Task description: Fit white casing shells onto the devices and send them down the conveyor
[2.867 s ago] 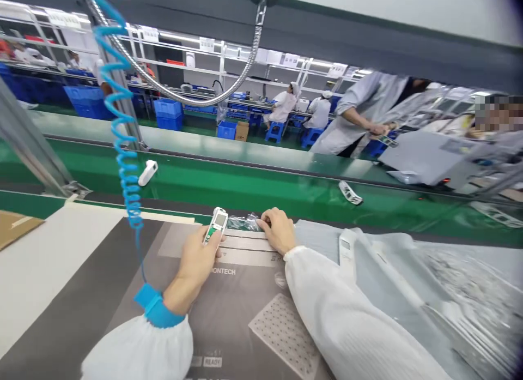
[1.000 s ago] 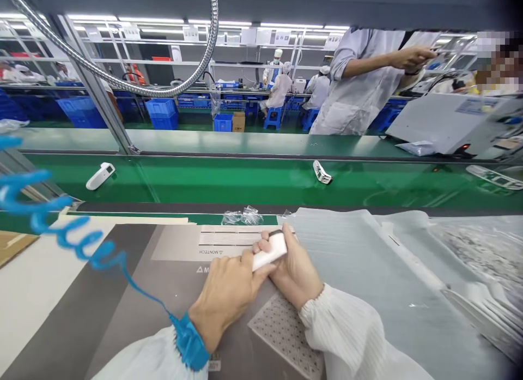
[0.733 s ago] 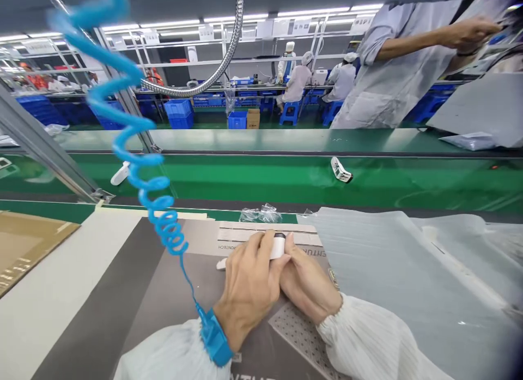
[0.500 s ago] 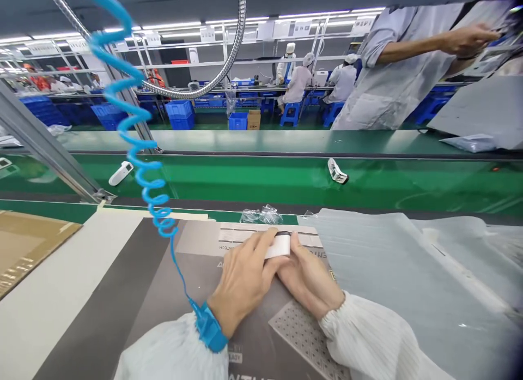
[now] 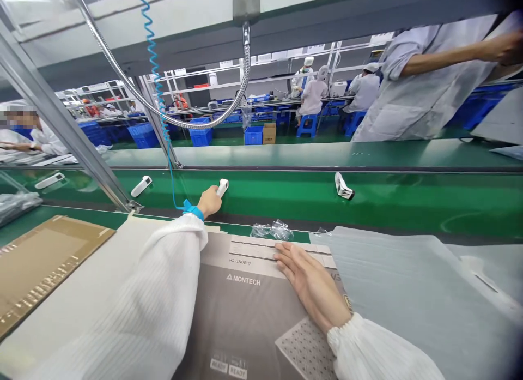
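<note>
My left hand (image 5: 210, 201), with a blue wrist strap (image 5: 192, 209) on it, reaches out over the green conveyor belt (image 5: 278, 192). Its fingers are closed on a small white handheld device (image 5: 222, 187) with a dark window at one end. Whether the device touches the belt I cannot tell. My right hand (image 5: 312, 284) lies with fingers stretched out on the grey printed cardboard (image 5: 232, 320), and nothing shows in it. Two more white devices, one (image 5: 141, 186) left of my left hand and one tilted (image 5: 344, 186) to the right, lie on the belt.
Brown cardboard (image 5: 44, 260) lies at the left, a pale foam sheet (image 5: 400, 293) at the right. Crumpled clear plastic (image 5: 272, 229) sits by the belt's near edge. A coiled blue cord (image 5: 153, 58) and metal conduit (image 5: 196, 124) hang ahead. A co-worker (image 5: 425, 85) stands across the belt.
My left hand has moved away from my right, forward and left over the belt, carrying the white device. My right hand has let go and flattened onto the cardboard. The view has tilted up.
</note>
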{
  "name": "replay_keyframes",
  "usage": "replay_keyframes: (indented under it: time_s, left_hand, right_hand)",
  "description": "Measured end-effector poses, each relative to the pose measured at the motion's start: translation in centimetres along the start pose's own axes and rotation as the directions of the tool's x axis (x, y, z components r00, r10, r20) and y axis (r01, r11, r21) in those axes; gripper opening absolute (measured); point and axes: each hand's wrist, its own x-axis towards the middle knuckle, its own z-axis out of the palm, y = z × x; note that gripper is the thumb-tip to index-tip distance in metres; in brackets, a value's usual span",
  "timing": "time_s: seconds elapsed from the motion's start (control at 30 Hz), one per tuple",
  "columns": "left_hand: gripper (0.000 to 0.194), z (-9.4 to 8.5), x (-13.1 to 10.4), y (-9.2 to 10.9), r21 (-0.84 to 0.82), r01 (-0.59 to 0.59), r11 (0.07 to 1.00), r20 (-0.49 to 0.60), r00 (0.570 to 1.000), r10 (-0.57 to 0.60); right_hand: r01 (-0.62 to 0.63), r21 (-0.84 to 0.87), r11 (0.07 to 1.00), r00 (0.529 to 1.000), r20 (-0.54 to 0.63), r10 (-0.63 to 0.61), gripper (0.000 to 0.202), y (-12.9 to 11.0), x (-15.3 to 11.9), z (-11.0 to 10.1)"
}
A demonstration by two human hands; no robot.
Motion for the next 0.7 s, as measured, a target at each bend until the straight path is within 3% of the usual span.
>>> replay_keyframes:
  time_s: [0.13, 0.23, 0.33, 0.4, 0.43, 0.57, 0.63, 0.7]
  left_hand:
    - [0.031, 0.2, -1.0, -0.1, 0.004, 0.03, 1.0, -0.06, 0.998, -0.03]
    - [0.024, 0.7, -3.8, 0.9, -0.036, 0.041, 0.999, -0.061, 0.997, -0.043]
    - [0.021, 1.9, -7.7, 2.0, -0.128, 0.036, 0.991, -0.02, 0.999, -0.039]
    - [0.023, 3.1, -10.3, 2.3, -0.205, 0.008, 0.979, -0.033, 0.999, -0.015]
    - [0.023, 3.9, -11.4, 2.3, -0.226, -0.014, 0.974, -0.067, 0.998, -0.001]
    - [0.022, 6.4, -14.0, 2.1, -0.249, -0.122, 0.961, -0.152, 0.985, 0.086]
    - [0.021, 7.0, -14.3, 2.0, -0.252, -0.144, 0.957, -0.13, 0.985, 0.114]
    - [0.022, 7.0, -14.3, 1.9, -0.251, -0.144, 0.957, -0.115, 0.986, 0.119]
  right_hand:
    - [-0.007, -0.002, 1.0, 1.0, -0.007, 0.007, 0.03, 0.2, -0.3, 0.0]
    - [0.016, -0.048, 0.999, 1.0, -0.001, -0.016, 0.034, 0.0, -0.1, -0.3]
    - [0.143, -0.218, 0.965, 0.989, -0.016, -0.15, 0.037, -1.9, 2.2, -1.6]
    - [0.264, -0.433, 0.862, 0.95, -0.038, -0.31, 0.034, -4.6, 5.0, -3.3]
    - [0.299, -0.583, 0.756, 0.914, -0.052, -0.401, 0.031, -6.2, 6.5, -4.2]
    - [0.221, -0.788, 0.574, 0.812, -0.178, -0.556, 0.019, -12.5, 12.8, -7.6]
    - [0.17, -0.842, 0.511, 0.766, -0.214, -0.606, 0.02, -14.0, 15.2, -8.6]
    - [0.135, -0.87, 0.474, 0.75, -0.223, -0.623, 0.022, -14.3, 17.0, -9.0]
